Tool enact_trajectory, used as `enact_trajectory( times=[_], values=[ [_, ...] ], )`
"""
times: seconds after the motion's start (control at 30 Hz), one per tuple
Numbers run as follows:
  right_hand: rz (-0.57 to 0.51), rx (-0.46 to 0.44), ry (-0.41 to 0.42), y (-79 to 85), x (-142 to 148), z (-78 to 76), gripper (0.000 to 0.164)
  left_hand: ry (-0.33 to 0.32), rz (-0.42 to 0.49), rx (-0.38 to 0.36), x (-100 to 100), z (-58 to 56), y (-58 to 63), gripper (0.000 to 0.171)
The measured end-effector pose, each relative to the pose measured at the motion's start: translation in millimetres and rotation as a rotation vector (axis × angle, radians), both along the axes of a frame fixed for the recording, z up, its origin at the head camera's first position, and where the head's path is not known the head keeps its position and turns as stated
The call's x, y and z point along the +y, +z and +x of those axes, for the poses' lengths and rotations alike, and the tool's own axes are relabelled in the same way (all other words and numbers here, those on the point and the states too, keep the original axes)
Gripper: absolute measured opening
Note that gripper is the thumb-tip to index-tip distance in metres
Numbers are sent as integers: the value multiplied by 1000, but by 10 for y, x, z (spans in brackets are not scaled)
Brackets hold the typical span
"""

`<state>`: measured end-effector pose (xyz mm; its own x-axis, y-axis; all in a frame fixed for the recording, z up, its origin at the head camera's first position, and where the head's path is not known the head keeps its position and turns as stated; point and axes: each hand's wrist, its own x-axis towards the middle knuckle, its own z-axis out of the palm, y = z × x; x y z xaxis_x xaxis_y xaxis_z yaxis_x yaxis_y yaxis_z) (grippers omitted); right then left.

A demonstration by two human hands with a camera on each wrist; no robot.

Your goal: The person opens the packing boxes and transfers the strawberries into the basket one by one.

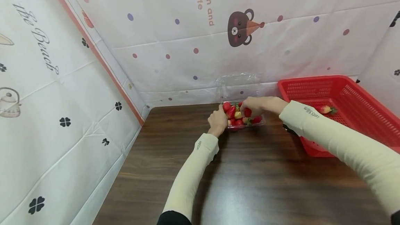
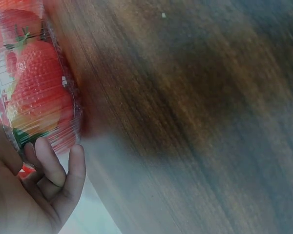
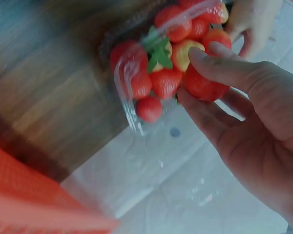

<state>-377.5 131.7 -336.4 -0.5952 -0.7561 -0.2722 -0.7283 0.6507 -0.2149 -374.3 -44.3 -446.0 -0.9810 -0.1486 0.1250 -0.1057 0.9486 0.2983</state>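
A clear plastic clamshell box full of strawberries stands at the back of the table, its see-through lid raised against the wall cloth. My left hand grips the box's left end; in the left wrist view some fingers curl beside the clear wall. Over the box's right part, my right hand pinches a red strawberry between thumb and fingers. Around it in the box lie more red strawberries and a yellowish one, with a green leafy top showing.
To the right stands a red plastic basket with slotted walls, a strawberry with green leaves inside it. Printed white cloth hangs behind and at the left of the dark wooden table. My right forearm passes over the basket's front left side.
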Motion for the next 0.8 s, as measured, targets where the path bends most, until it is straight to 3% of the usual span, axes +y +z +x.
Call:
enact_trajectory(
  times=[0.3, 0.5, 0.8],
  values=[
    [-144, 230, 82, 342, 247, -56, 28, 4, -1, 15, -15, -26, -49, 33],
    [-175, 264, 34, 590, 480, -84, 25, 14, -37, -9, -20, -39, -47, 52],
    [-206, 329, 37, 604, 1106, -253, 26, -8, -40, 10, 9, -3, -3, 37]
  ],
)
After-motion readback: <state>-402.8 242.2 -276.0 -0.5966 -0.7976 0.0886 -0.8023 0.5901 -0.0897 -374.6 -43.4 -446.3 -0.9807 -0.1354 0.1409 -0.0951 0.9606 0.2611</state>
